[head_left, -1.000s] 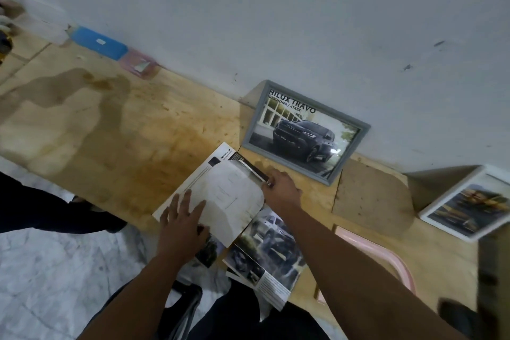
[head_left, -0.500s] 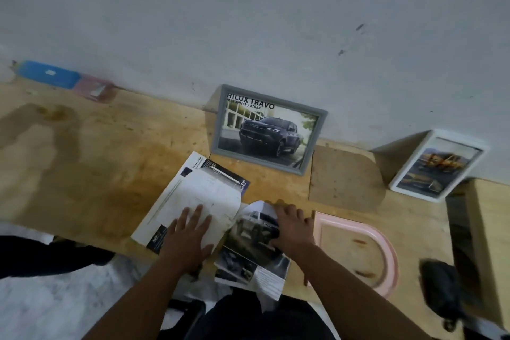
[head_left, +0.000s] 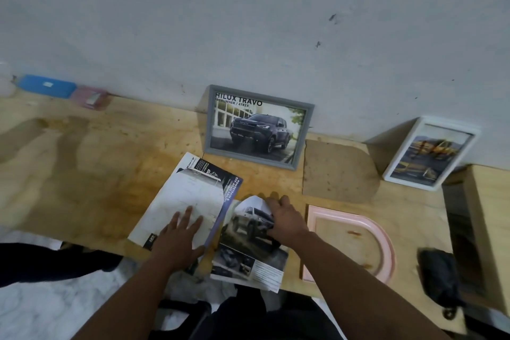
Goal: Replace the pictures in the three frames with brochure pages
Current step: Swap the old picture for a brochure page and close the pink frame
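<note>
Left hand [head_left: 176, 240] lies flat, fingers straight, pressing the white sheet [head_left: 187, 201] atop the brochure [head_left: 220, 190]; right hand [head_left: 287, 222] pinches the curled top of a loose truck page [head_left: 248, 246]. Beyond both hands, the grey frame [head_left: 259, 91] leans filled; far right, the white frame [head_left: 430, 152] likewise. Beside the right hand lies the pink frame [head_left: 386, 246], apparently unfilled. Step, judged: freeing the third page, which probably needs trimming to the arch.

Glossy paper brochure page [head_left: 249, 243], stained rough plywood table [head_left: 91, 163], seemingly matt plastic pink frame [head_left: 386, 243].
</note>
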